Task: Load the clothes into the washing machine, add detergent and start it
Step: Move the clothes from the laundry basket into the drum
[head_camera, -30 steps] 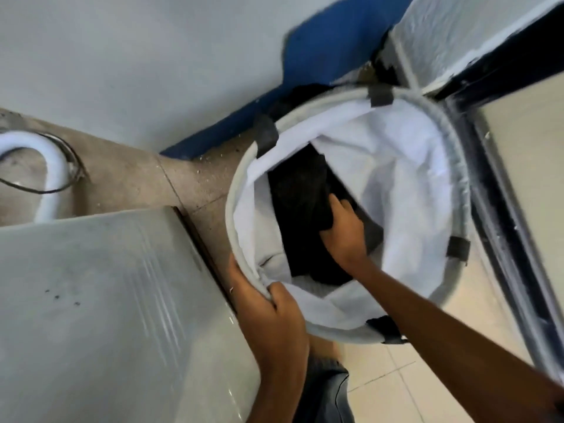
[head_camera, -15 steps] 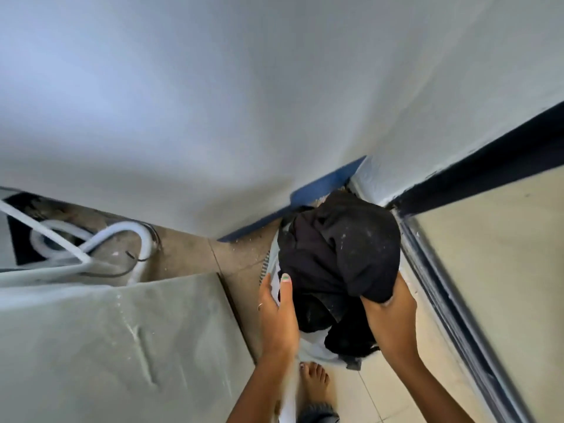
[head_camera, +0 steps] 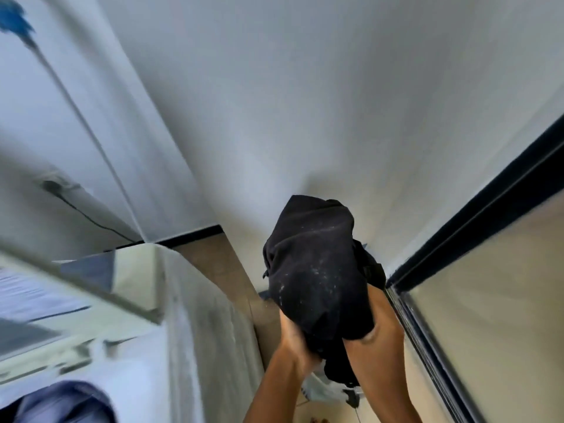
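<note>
- Clothes point(head_camera: 314, 270): a bundle of black fabric, speckled with pale lint, is up in the air in front of the white wall point(head_camera: 305, 102), bunched into a tall lump above both of my hands.
- My left hand point(head_camera: 294, 340) is underneath the lump on its left side, fingers curled into the cloth, so it's gripping the clothes from below.
- My right hand point(head_camera: 383, 325) is on the right side, thumb pressed across the lower edge of the fabric and the rest of the hand wrapped behind it, also gripping the clothes.
- So the bundle sits between and on top of the two hands, with a bit of black cloth hanging down between my wrists.
- Washing machine point(head_camera: 128, 346) is off to the left, well apart from the bundle, pretty blurred; I can't tell if the lid is up.
- A white basket point(head_camera: 320, 390) peeks out low between my forearms.
- A dark-framed sliding door point(head_camera: 488, 300) runs along the right.
</note>
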